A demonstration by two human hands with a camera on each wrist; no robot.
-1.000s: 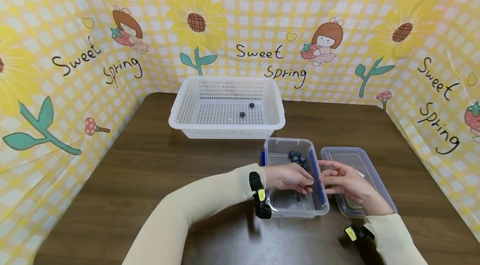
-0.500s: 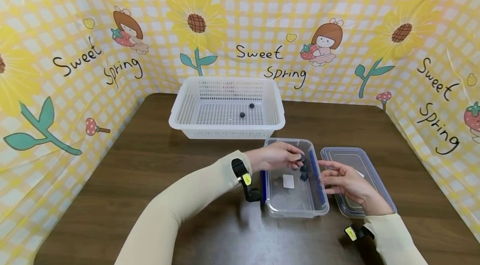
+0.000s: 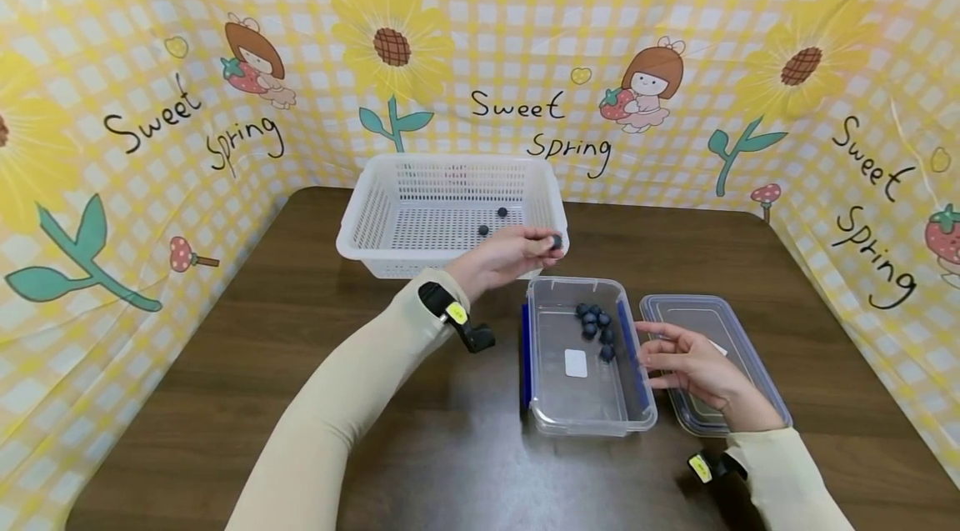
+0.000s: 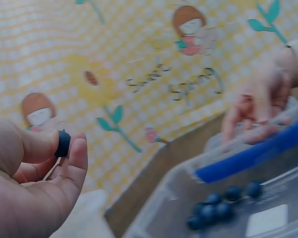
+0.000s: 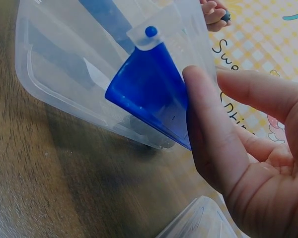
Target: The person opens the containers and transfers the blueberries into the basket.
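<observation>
Table (image 3: 262, 348): basket (image 3: 420, 254) set near far edge; blueberry (image 3: 557, 242) pinched by left hand (image 3: 506, 253); box (image 3: 566, 402) touched by right hand (image 3: 693, 364), fingers relaxed.

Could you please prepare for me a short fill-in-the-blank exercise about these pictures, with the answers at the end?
1. The person's ____ hand pinches a berry.
2. The head view shows ____ berries inside the white basket.
3. The clips of the clear container are coloured ____.
4. In the head view, the lid lies on the ____ side of the container.

Missing words: left; two; blue; right.
</observation>
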